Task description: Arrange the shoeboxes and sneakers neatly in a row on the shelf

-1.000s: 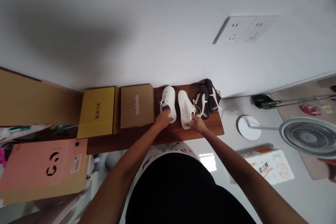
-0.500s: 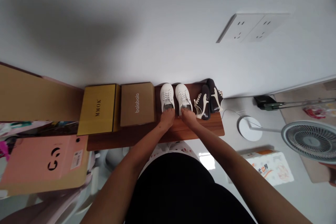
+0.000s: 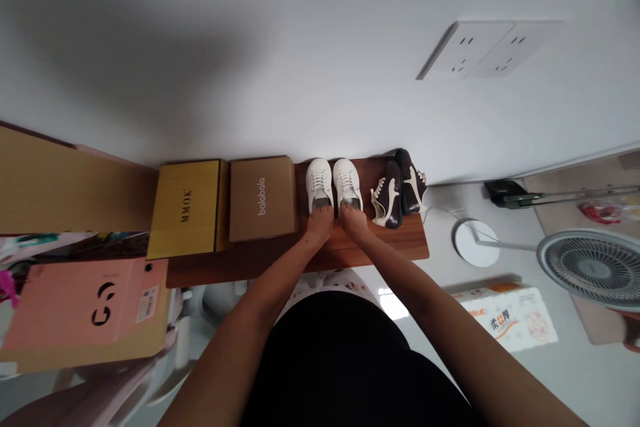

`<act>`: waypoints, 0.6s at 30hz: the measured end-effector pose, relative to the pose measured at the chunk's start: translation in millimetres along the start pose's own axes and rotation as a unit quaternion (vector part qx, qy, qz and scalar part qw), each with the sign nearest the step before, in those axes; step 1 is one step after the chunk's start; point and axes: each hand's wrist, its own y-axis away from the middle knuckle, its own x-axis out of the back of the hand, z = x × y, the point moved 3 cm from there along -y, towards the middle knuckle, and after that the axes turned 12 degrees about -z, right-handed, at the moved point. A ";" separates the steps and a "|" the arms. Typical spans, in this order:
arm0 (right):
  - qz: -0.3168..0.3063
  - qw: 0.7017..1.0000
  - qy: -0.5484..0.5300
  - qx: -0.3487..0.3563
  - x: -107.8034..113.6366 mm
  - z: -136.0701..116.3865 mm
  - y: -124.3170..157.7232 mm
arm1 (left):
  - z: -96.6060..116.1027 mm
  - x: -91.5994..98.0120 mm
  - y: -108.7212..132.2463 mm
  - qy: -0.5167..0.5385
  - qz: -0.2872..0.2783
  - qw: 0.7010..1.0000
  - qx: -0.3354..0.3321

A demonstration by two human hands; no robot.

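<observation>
Two white lace-up sneakers stand side by side on a brown wooden shelf (image 3: 320,260), toes toward the wall. At the heel of the left white sneaker (image 3: 319,178), my left hand (image 3: 320,221) is closed, its fingers at the shoe's opening. My right hand (image 3: 354,220) grips the heel of the right white sneaker (image 3: 347,178) in the same way. The heels themselves are hidden by my hands. To the right is a pair of dark brown sneakers (image 3: 393,195) with cream trim, one partly leaning on the other.
Left of the white sneakers stand a brown shoebox (image 3: 263,200) and a yellow box (image 3: 187,210). A pink box (image 3: 75,307) lies lower left. On the right are a fan (image 3: 593,270), its white base, and a tissue pack (image 3: 515,320) on the floor. A socket plate (image 3: 493,47) is on the wall.
The right white sneaker has shifted slightly left and straightened, closer to the left one, with my right hand on it. My left hand stays at its shoe.
</observation>
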 end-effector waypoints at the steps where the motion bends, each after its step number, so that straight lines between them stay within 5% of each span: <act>1: 0.000 1.000 0.002 0.000 -1.1 -0.5 -0.5 | -0.2 -0.1 -0.3 0.001 -0.002 1.000 -0.001; 12: -0.005 1.000 -0.005 -0.019 2.5 -12.3 1.3 | -5.1 -4.5 4.2 0.005 0.008 1.000 0.022; 18: 0.149 0.972 -0.156 0.089 10.8 28.1 32.7 | 11.1 5.3 17.2 0.077 0.102 0.992 0.025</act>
